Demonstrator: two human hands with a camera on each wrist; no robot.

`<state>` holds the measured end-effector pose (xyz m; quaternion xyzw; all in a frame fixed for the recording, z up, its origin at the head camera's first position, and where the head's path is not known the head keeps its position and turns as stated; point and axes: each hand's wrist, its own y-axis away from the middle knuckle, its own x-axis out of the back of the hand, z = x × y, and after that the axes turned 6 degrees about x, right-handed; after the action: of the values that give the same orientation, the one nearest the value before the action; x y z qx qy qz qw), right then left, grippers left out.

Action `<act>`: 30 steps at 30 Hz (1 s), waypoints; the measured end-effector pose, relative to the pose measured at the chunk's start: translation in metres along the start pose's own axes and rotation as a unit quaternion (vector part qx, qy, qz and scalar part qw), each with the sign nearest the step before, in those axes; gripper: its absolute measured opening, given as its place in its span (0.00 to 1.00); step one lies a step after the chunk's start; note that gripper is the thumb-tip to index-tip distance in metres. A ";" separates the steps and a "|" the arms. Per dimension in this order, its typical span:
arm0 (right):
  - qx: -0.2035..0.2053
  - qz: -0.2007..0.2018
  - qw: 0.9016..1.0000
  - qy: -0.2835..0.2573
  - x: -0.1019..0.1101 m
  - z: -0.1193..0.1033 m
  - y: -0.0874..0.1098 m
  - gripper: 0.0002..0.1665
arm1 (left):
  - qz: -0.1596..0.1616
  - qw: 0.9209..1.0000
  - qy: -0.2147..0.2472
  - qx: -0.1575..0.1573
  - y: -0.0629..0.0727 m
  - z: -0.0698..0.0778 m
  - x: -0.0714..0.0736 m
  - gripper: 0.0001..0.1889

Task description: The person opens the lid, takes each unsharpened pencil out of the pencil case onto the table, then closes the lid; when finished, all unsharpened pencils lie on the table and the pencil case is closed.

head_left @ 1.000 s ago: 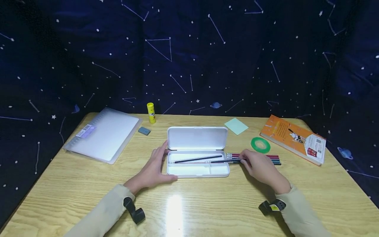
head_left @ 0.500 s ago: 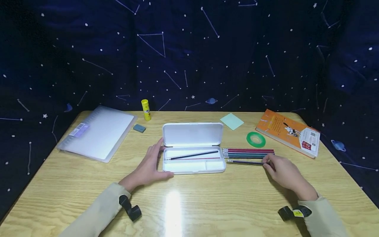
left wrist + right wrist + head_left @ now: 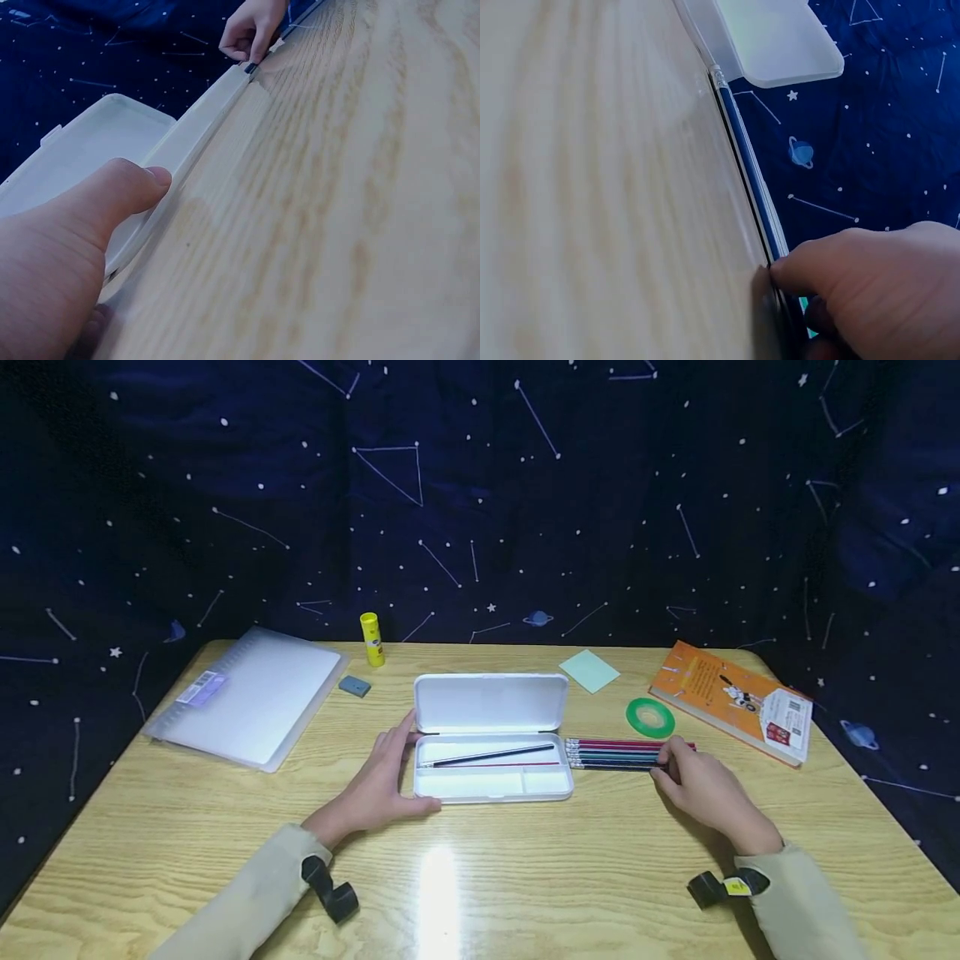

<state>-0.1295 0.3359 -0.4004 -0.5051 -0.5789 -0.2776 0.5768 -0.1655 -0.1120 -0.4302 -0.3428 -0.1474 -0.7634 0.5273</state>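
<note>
A white pencil case [image 3: 471,786] lies with its lid up in the middle of the table. Inside it are a black pencil [image 3: 491,755] and a thin red line, perhaps another pencil. My left hand [image 3: 375,781] holds the case's left end, the thumb [image 3: 127,187] on its front edge. Right of the case is a row of red, teal and dark pencils [image 3: 611,750], eraser ends toward it. My right hand [image 3: 701,787] pinches the nearest dark pencil [image 3: 615,768] toward its right end, against the row. My fingers hide the right ends of some pencils.
A green tape roll [image 3: 650,717], an orange book [image 3: 731,702] and a pale green note pad [image 3: 589,671] lie behind the pencils. At the left are a clear folder [image 3: 255,697], a grey eraser [image 3: 355,686] and an upright yellow glue stick [image 3: 372,639].
My right hand has drawn the dark pencil rightward out of the case, set it down in front of the row, then brought it back against the others. My left hand stays on the case.
</note>
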 end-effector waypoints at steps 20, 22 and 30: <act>0.086 -0.010 0.992 -0.086 -0.023 -0.066 -0.065 0.06 | 0.003 1.000 -0.015 0.004 0.001 -0.003 0.002 0.66; 0.098 -0.010 0.991 -0.086 -0.025 -0.074 -0.072 0.06 | 0.000 1.000 -0.013 0.003 0.001 -0.002 0.002 0.66; 0.115 -0.070 0.988 -0.081 -0.035 -0.101 -0.096 0.06 | -0.002 1.000 -0.013 0.005 -0.001 0.001 0.000 0.66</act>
<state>-0.1838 0.2033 -0.3908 -0.4145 -0.6855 -0.2071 0.5616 -0.1656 -0.1111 -0.4300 -0.3494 -0.1587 -0.7594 0.5254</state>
